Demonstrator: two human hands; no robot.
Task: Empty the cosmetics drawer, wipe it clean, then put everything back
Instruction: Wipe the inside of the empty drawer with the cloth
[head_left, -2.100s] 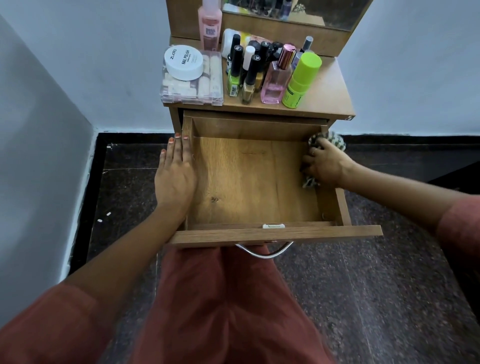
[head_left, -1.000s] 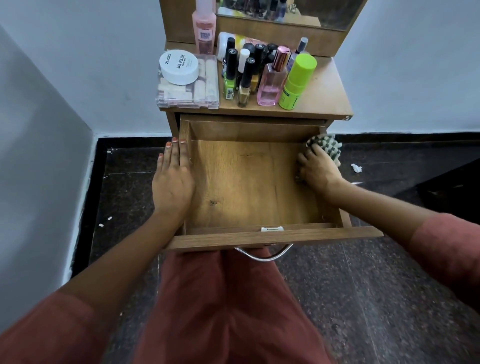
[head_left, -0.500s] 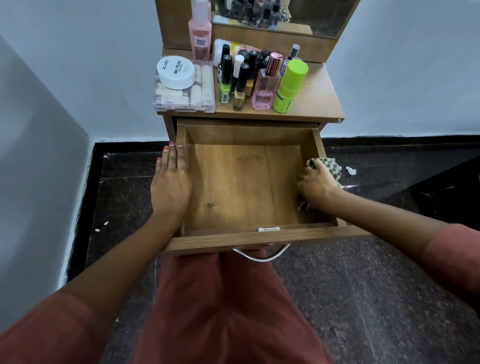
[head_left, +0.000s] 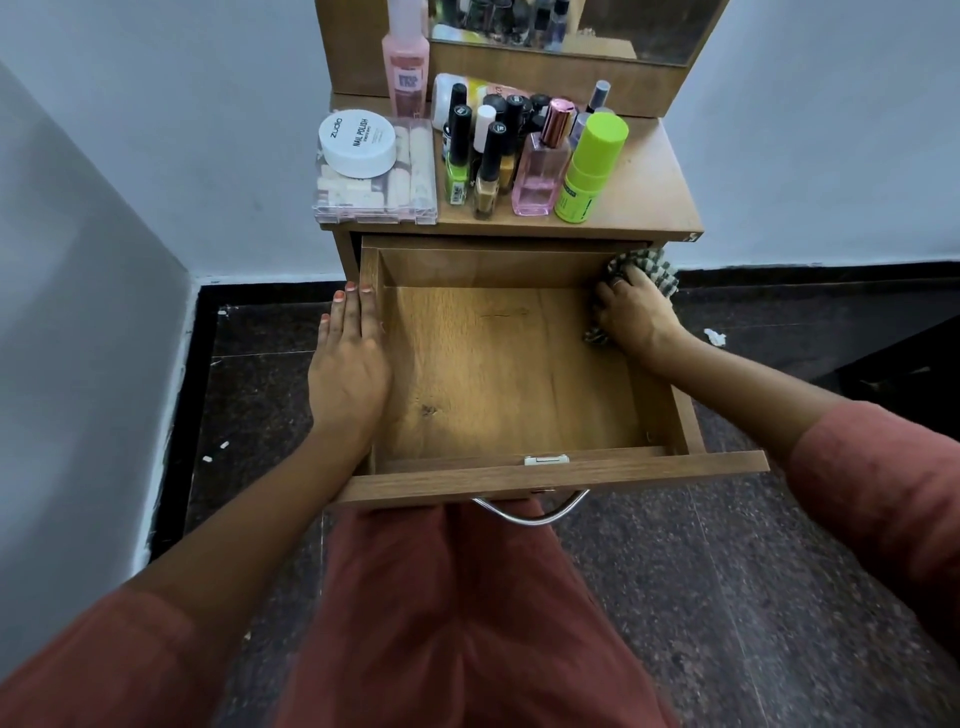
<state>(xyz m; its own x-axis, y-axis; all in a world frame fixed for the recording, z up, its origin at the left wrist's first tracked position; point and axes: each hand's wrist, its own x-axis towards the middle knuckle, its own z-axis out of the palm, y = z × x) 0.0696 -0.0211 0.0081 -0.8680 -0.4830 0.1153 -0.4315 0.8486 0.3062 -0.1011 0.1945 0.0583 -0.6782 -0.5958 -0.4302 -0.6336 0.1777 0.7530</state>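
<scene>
**Mia:** What can't you see well?

**Tom:** The cloth (head_left: 655, 266). The right hand (head_left: 631, 312) covers most of it. Only a checked bit sticks out on the far side, and a small bit on the near side.

**Mia:** What is that hand doing?

**Tom:** Its fingers are curled on the cloth. It pushes the cloth on the right wall of the drawer (head_left: 509, 374), at the far right corner.

**Mia:** And the left hand (head_left: 353, 364)?

**Tom:** It lies flat on the drawer's left wall, with the fingers straight and close together.

**Mia:** Where is the drawer?

**Tom:** Pulled out from under the table (head_left: 649, 187), over the person's lap. Its wood bottom shows. The metal handle (head_left: 530, 512) is half hidden under the front.

**Mia:** Where is the makeup?

**Tom:** All on the table. The tall pink bottle (head_left: 406, 67) and the mirror (head_left: 571, 26) are cut off at the top. The near nail polish bottles (head_left: 457, 156) hide the far ones.

**Mia:** Can you read anything?

**Tom:** Yes, the white round jar (head_left: 358, 143) says "zudio" and "NAIL POLISH". It sits on a clear box (head_left: 384, 202). The writing on the green bottle (head_left: 589, 166) and the other labels is too small to read.
</scene>
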